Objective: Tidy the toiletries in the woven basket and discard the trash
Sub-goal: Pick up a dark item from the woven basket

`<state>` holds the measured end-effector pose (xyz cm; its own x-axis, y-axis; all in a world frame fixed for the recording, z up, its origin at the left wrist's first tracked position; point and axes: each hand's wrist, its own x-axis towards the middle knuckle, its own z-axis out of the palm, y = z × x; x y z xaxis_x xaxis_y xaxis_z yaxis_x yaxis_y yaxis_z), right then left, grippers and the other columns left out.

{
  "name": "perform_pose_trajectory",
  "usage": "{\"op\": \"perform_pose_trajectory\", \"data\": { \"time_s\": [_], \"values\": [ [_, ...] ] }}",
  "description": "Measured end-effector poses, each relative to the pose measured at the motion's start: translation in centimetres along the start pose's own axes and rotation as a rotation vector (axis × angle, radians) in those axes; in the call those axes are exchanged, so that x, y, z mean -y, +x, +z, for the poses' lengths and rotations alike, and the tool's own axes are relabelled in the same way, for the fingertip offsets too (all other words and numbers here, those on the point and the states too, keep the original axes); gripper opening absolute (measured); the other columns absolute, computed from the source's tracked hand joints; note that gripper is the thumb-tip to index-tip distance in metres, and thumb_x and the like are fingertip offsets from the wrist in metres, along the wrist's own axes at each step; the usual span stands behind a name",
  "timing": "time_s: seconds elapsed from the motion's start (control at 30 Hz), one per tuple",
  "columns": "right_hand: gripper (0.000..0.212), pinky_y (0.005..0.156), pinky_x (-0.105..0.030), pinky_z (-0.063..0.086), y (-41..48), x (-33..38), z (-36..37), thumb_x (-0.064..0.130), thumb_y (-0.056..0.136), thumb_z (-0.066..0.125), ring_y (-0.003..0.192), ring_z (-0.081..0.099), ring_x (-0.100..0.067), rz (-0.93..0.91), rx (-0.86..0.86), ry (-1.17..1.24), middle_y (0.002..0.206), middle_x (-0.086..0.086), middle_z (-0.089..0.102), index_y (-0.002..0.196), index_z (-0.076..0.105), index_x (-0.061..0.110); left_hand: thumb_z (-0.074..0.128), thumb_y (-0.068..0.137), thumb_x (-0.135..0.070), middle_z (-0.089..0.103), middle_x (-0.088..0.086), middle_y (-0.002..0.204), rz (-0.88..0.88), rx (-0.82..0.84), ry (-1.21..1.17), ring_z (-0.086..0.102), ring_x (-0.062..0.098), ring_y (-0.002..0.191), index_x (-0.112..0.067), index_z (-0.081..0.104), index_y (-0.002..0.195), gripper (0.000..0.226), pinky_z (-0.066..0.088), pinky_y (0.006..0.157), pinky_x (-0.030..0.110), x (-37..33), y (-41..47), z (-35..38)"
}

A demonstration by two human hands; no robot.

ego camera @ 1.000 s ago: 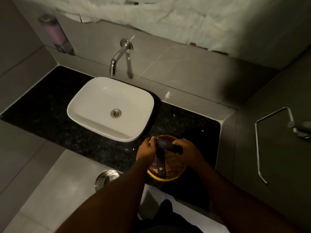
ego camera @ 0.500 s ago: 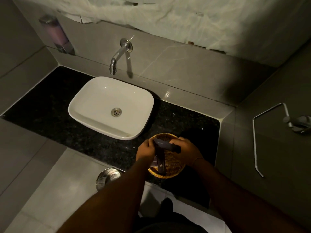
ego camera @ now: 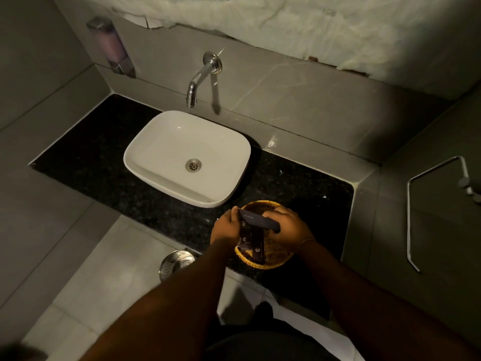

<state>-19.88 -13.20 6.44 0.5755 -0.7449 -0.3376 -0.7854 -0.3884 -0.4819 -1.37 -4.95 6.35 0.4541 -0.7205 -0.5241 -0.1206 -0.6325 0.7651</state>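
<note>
Compared with the frame one second earlier, the long dark packet held across the woven basket has tilted slightly, its left end now raised toward the white sink; both hands remain over the basket.

Woven basket: round, yellow wicker, standing on the black granite counter, to the right of the sink and near the counter's front edge.

Left hand: positioned at the basket's left rim. Fingers are curled around the left end of the long dark packet and reach toward the smaller dark sachets lying inside the basket. Whether the fingers also grip the sachets cannot be determined.

Right hand: positioned over the basket's upper right rim. Fingers are closed on the right end of the same long dark packet. A thin band shows on the wrist.

Long dark packet: spans the basket's upper half, above the sachets. Small pale print is visible but not legible.

Dark sachets: lie in the basket's left half, running from centre to near rim, each marked with a small hexagonal emblem.

Beyond the basket: a chrome tap is mounted on the wall behind the sink. A soap dispenser hangs on the wall farther left. A round metal bin lid shows below the counter edge, left of the basket.
</note>
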Motion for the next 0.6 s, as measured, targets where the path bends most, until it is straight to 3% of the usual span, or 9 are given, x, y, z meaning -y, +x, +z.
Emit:
{"op": "perform_pose_trajectory", "data": {
  "time_s": [0.1,0.2,0.33,0.47,0.53,0.6],
  "values": [
    [0.047,0.112,-0.058,0.037,0.1,0.1,0.3,0.034,0.080,0.061,0.122,0.056,-0.020,0.015,0.012,-0.019,0.125,0.008,0.058,0.127,0.059,0.036,0.038,0.117,-0.044,0.074,0.018,0.129,-0.045,-0.014,-0.099,0.070,0.033,0.118,-0.013,0.072,0.129,0.048,0.056,0.111,0.053,0.0,-0.1,-0.6],
    [0.051,0.114,-0.063,0.031,0.3,0.6,0.8,0.038,0.080,0.060,0.127,0.053,-0.018,0.027,0.019,-0.060,0.130,0.012,0.056,0.131,0.056,0.039,0.042,0.116,-0.046,0.075,0.015,0.103,-0.094,0.004,-0.188,0.072,0.031,0.096,-0.018,0.071,0.102,0.043,0.061,0.102,0.056,0.0,-0.4,-1.1],
    [0.051,0.114,-0.063,0.030,0.1,0.8,1.2,0.041,0.079,0.060,0.125,0.053,-0.017,0.026,0.013,-0.103,0.128,0.014,0.056,0.130,0.055,0.043,0.055,0.110,-0.051,0.079,0.012,0.103,-0.039,-0.029,0.079,0.079,0.032,0.096,-0.017,0.071,0.110,0.037,0.066,0.093,0.051,0.3,-0.2,-2.8],
    [0.046,0.116,-0.054,0.028,-0.4,0.8,1.6,0.038,0.081,0.064,0.122,0.054,-0.015,0.001,-0.011,-0.091,0.124,0.014,0.059,0.126,0.059,0.041,0.052,0.114,-0.035,0.078,0.012,0.095,-0.016,-0.050,0.157,0.079,0.029,0.083,-0.016,0.072,0.098,0.033,0.068,0.083,0.046,0.6,0.0,-3.9],
    [0.041,0.107,-0.039,0.035,-0.7,1.0,1.7,0.031,0.080,0.067,0.116,0.058,-0.015,-0.007,-0.053,-0.001,0.117,0.013,0.062,0.120,0.063,0.038,0.051,0.115,-0.031,0.077,0.018,0.092,-0.047,-0.057,0.014,0.079,0.035,0.079,-0.012,0.071,0.092,0.035,0.067,0.079,0.048,0.5,-0.1,-3.8],
    [0.038,0.101,-0.039,0.045,-1.0,1.2,1.7,0.027,0.077,0.070,0.106,0.063,-0.012,0.006,-0.115,0.113,0.108,0.013,0.065,0.114,0.066,0.036,0.055,0.114,-0.032,0.075,0.020,0.088,-0.122,-0.015,-0.288,0.075,0.033,0.069,-0.004,0.072,0.094,0.038,0.065,0.066,0.043,0.0,-0.2,-3.7]
  ]
}}
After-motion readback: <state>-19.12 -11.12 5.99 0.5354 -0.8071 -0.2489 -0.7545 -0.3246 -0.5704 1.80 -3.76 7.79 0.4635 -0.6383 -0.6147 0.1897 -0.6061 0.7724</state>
